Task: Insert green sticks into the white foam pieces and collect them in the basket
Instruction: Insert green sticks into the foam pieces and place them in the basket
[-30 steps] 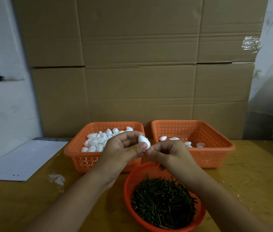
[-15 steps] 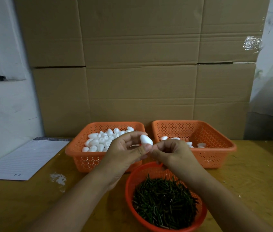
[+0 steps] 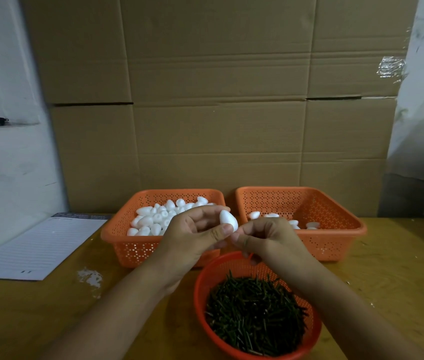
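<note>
- The left hand (image 3: 192, 233) pinched a white foam piece (image 3: 228, 220) between thumb and fingers.
- The right hand (image 3: 268, 239) met it with fingers curled; what they held was hidden.
- Green sticks (image 3: 256, 314) filled a round basket (image 3: 200, 287) below the fingers.
- The lined notepad (image 3: 38, 246) had unreadable writing.

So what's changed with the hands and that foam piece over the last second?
Little. The left hand keeps pinching the white foam piece and has lifted it slightly up and right. The right hand stays curled against its underside; no stick is visible in it. The two rectangular baskets and the round basket of green sticks have not moved.
</note>
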`<state>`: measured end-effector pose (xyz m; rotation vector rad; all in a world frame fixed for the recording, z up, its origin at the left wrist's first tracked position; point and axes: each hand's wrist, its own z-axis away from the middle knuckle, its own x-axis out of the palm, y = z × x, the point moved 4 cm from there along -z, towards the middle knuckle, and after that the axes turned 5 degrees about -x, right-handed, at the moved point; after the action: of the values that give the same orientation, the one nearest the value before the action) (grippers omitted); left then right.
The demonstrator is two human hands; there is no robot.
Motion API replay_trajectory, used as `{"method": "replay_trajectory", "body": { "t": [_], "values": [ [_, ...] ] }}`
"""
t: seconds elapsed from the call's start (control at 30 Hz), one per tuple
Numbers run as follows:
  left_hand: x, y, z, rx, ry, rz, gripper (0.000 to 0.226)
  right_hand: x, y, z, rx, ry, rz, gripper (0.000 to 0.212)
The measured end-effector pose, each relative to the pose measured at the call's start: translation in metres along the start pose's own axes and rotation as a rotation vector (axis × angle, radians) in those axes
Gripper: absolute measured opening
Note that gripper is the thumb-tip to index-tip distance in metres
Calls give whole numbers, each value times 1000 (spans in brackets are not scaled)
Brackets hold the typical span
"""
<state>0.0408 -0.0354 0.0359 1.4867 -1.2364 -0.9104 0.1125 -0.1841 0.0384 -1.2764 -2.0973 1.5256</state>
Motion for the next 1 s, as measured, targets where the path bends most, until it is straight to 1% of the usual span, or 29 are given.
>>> {"method": "replay_trajectory", "body": {
  "t": [0.13, 0.33, 0.47, 0.7, 0.83, 1.0],
  "values": [
    [0, 0, 0, 7, 4, 14, 41, 1, -1, 0, -6, 6, -3, 17],
    [2, -4, -1, 0, 26, 45, 48, 0, 0, -2, -15, 93, 59, 13],
    [1, -6, -2, -5, 54, 39, 45, 3, -2, -1, -46, 79, 98, 12],
    [0, -2, -2, 22, 45, 44, 38, 4, -5, 0, -60, 68, 31, 16],
    [2, -4, -1, 34, 57, 37, 39, 5, -5, 1, -49, 69, 28, 20],
    [1, -4, -1, 35, 77, 36, 39, 6, -5, 1, -63, 91, 17, 18]
  ]
}}
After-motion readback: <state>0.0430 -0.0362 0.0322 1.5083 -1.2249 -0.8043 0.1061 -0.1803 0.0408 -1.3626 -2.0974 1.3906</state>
